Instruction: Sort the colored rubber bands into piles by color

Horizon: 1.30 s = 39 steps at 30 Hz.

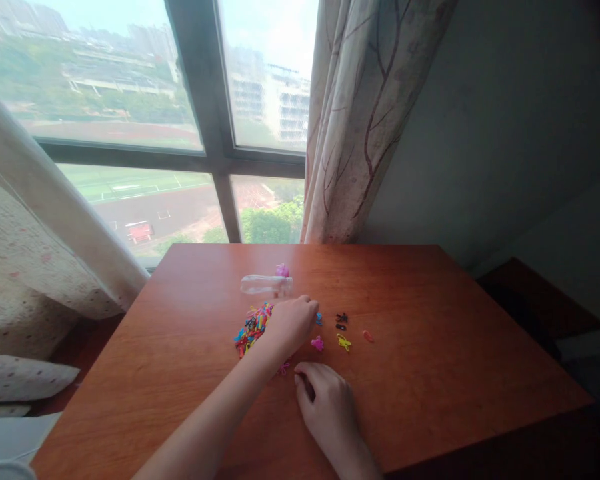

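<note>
— On the desk (420, 393), nearside of the clear container (260, 285): which items?
— Multicoloured pile (254, 327); nearside-right of the container, black pieces (341, 322).
— Grip state?
— Left hand (294, 321), nearside-right; right hand (330, 403), nearer still. Both curled; cannot tell whether holding.

Left hand (294, 323) reaches over the table (430, 373), just beside a multicoloured heap (254, 328), fingertips near a blue piece (319, 319). Right hand (327, 400) curled, nearer the person. Can't tell from here what either grips. Black pieces (341, 318), yellow piece (344, 343) off right. Clear container (260, 285) lying behind the heap.
</note>
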{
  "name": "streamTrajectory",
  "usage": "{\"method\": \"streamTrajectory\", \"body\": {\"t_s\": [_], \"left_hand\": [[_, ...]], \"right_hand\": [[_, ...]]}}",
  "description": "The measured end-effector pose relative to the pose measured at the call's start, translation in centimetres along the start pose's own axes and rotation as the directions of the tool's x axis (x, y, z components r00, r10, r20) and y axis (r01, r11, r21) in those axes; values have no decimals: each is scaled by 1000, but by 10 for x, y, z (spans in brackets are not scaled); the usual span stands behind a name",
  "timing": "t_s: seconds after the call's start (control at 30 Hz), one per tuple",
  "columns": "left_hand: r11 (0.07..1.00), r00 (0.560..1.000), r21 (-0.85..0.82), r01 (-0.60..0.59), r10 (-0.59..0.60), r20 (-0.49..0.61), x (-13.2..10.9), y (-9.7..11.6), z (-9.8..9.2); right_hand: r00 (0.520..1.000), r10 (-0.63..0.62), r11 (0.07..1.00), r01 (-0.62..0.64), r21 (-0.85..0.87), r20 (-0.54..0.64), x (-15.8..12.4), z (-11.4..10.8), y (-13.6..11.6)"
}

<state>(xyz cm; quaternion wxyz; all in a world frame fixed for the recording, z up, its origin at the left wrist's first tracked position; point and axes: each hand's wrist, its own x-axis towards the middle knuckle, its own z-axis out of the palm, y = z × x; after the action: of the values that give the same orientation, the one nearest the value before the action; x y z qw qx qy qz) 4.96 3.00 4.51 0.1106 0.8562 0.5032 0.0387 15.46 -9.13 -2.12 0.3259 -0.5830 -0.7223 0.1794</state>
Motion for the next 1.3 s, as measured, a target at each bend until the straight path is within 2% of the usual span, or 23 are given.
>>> {"method": "streamTrajectory", "body": {"t_s": [0.13,0.23,0.33,0.43,0.57,0.73,0.87,1.1,1.3], "left_hand": [[1000,1000,-19,3,-3,-25,1,-2,1],[998,996,-58,14,-19,-86,-9,-7,-3],[993,986,-111,34,-51,-159,-29,-13,-9],[985,973,-165,46,-82,-217,-61,-23,-7],[939,924,-340,-42,-94,-372,-107,-38,15],[929,908,-366,-63,-99,-407,-143,-51,50],[937,901,-346,-52,-106,-421,-147,-52,57],[937,904,-344,-54,-101,-415,-142,-50,51],[933,913,-358,-42,-110,-393,-144,-48,49]], "right_hand": [[1000,0,1000,0,1,-4,-1,-1,-1],[1000,-10,1000,10,-4,-3,-2,-2,-2],[1000,-24,1000,24,-21,-9,-2,-2,-3],[1000,-25,998,26,-48,9,-1,-3,-3],[999,-22,996,26,-87,39,-1,-6,-6],[998,-9,994,16,-108,61,1,-8,-11],[997,-7,993,16,-119,76,6,-2,-16],[1000,-11,987,14,-157,21,10,9,-17],[999,-14,995,11,-103,-32,7,10,-14]]}}
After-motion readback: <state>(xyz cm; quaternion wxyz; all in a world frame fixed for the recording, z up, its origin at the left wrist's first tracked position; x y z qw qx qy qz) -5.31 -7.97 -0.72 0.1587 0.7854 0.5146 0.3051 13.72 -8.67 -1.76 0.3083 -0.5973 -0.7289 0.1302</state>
